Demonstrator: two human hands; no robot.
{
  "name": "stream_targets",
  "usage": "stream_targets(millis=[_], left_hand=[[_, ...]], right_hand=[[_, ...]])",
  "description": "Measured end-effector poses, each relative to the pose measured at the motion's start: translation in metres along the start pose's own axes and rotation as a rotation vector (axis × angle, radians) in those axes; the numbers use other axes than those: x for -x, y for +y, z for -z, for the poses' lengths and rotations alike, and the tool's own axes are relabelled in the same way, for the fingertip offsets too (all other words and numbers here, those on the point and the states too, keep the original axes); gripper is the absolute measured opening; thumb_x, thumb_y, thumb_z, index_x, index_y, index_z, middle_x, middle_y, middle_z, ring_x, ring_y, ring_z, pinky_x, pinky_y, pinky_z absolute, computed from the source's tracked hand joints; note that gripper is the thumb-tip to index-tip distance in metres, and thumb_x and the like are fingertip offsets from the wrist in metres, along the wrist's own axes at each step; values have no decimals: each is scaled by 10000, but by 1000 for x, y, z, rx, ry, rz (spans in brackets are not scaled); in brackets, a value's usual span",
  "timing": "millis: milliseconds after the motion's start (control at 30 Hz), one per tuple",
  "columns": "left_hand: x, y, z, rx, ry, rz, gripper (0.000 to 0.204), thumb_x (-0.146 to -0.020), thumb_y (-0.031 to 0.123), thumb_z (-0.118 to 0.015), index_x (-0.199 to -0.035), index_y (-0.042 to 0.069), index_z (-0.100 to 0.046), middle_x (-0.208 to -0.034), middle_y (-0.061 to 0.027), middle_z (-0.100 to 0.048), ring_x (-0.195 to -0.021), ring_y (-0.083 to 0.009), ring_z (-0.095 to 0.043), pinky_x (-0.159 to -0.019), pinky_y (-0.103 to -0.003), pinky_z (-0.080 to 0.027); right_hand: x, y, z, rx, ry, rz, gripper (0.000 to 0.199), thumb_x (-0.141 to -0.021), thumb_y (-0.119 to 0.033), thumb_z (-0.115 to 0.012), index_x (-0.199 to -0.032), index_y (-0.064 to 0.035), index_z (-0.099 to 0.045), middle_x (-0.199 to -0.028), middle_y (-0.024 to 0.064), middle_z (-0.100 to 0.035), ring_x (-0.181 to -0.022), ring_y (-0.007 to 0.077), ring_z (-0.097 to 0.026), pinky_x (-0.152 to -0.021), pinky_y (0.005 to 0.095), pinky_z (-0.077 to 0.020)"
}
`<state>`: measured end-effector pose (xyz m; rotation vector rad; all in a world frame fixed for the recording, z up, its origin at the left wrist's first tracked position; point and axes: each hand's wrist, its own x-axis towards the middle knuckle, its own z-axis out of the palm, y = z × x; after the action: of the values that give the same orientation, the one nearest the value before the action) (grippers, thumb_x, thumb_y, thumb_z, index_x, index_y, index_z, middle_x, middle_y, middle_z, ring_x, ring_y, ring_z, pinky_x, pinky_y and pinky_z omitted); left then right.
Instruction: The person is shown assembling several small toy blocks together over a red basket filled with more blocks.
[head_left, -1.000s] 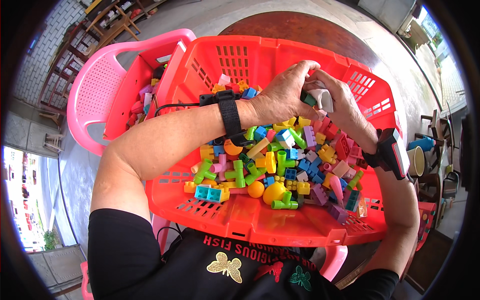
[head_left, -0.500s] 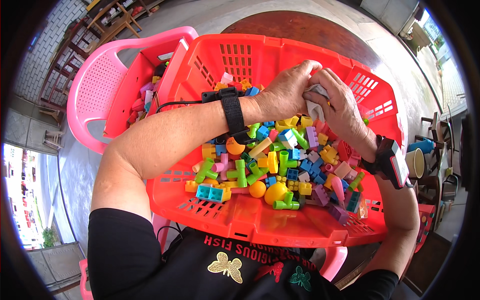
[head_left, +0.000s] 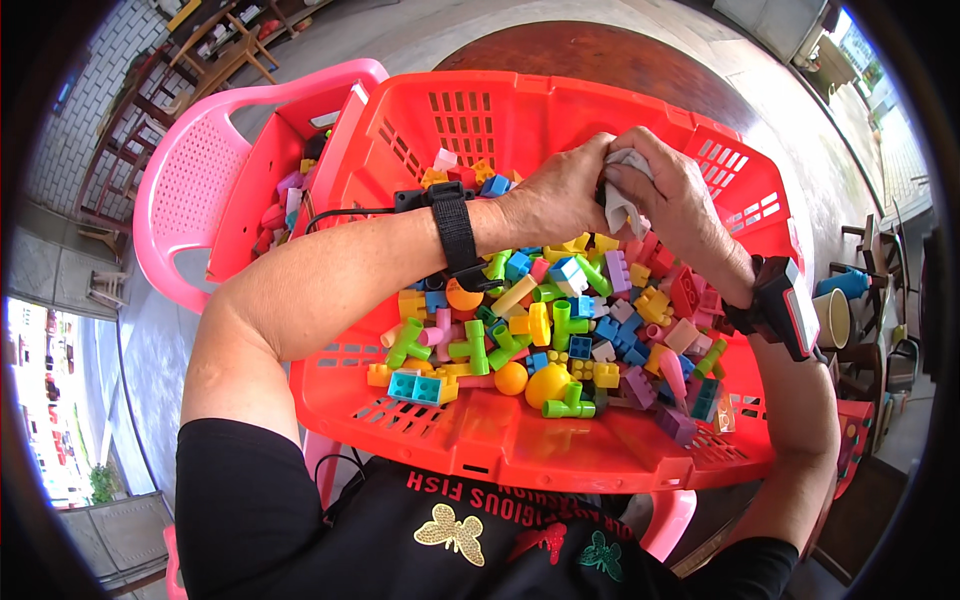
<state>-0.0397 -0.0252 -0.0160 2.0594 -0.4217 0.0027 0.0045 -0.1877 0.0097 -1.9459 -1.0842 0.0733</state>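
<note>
Both my hands meet above the far middle of a big red plastic basket [head_left: 480, 450]. Pinched in my right hand [head_left: 680, 200] is a crumpled whitish cloth [head_left: 622, 205], part of it hanging below the fingers. My left hand [head_left: 565, 190] is closed right beside the cloth; a small dark bit shows at its fingers, too hidden to name. Beneath them lies a heap of toy building pieces: green pipe joints [head_left: 567, 325], a teal block [head_left: 415, 387], a purple block [head_left: 676, 427], and yellow and orange balls [head_left: 510, 378].
At the left, a pink plastic chair [head_left: 195, 150] carries a red box [head_left: 235, 225] with more toy pieces. Behind the basket stands a round brown table [head_left: 600, 60]. Wooden chairs [head_left: 225, 60] are at the far left, and a cream bucket [head_left: 832, 318] is at the right.
My hands have come slightly nearer and shifted a little, turning the cloth so more of it shows. A dark bit now appears by my left fingers. The heap looks unchanged.
</note>
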Motion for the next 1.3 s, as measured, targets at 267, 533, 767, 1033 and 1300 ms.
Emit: stream_targets(millis=[267, 533, 767, 1033, 1300], left_hand=[[2, 4, 4, -51, 28, -63, 640, -681, 174, -796, -1159, 13, -402, -1058, -182, -585, -1032, -289, -592, -889, -376, -487], [3, 10, 2, 147, -3, 35, 622, -719, 94, -772, -1203, 26, -387, -1080, -100, -562, -1034, -173, -567, -880, -310, -486], [8, 20, 12, 314, -132, 290, 401, -786, 18, -651, -1116, 40, -423, -967, -64, -572, -822, -114, -593, -632, -246, -507], [3, 22, 8, 315, -114, 255, 392, -792, 38, -630, -1127, 55, -427, -932, -37, -552, -779, -85, -560, -596, -224, -466], [5, 8, 3, -23, 16, -29, 524, -786, 102, -674, -1221, 33, -389, -1023, -110, -568, -949, -204, -595, -787, -316, -492]], right_hand=[[0, 1, 0, 88, -28, 150, 185, -847, -112, -591, -984, 1, -543, -868, 179, -609, -836, 361, -614, -705, 383, -498], [-1, 13, -2, -88, 26, 59, 149, -842, -86, -587, -961, -2, -552, -811, 166, -626, -792, 355, -631, -665, 368, -506], [5, -2, -5, 207, -15, 239, 173, -808, -52, -594, -964, -29, -524, -910, 162, -558, -861, 362, -584, -717, 406, -492], [2, 0, 0, 196, 33, 220, 203, -770, -49, -632, -948, -33, -535, -893, 146, -575, -843, 352, -600, -702, 387, -504], [-1, 6, 0, -6, 30, -7, 141, -840, -68, -597, -958, -6, -552, -877, 163, -627, -836, 311, -638, -705, 354, -508]])
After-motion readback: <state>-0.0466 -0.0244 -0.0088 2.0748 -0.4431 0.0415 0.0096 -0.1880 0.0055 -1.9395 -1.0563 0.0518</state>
